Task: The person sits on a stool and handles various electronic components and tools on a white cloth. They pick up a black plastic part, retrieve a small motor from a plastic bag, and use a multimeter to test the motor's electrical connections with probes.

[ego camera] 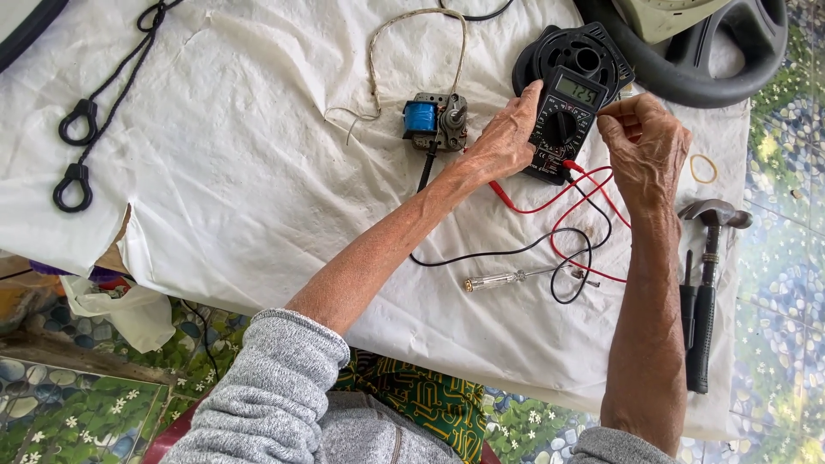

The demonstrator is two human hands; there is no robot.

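Bench (258, 198) cloth, white and creased, runs off the near edge between the two forearms and tears at the left, where a flap hangs over the corner; the right edge drops just past a claw hammer (706, 283) lying lengthwise. The broadest bare stretch lies left of centre, between a black cord with two loops (77, 155) and a small motor with a blue coil (436, 120). Room tightens at the far right, where a black reel (576, 53) and a dark steering wheel (730, 60) crowd the corner.

The digital multimeter (563, 120) rests just in front of the reel: black, upright toward the far edge, grey display lit with digits, round dial in the middle. The left hand (507, 137) holds its left side, grip closed on the case with the thumb near the dial. The right hand (646, 146) sits at its right side, fingers curled and pinched shut; what they pinch cannot be told. Red and black test leads (576, 215) loop toward the near edge beside a clear-handled screwdriver (507, 278).
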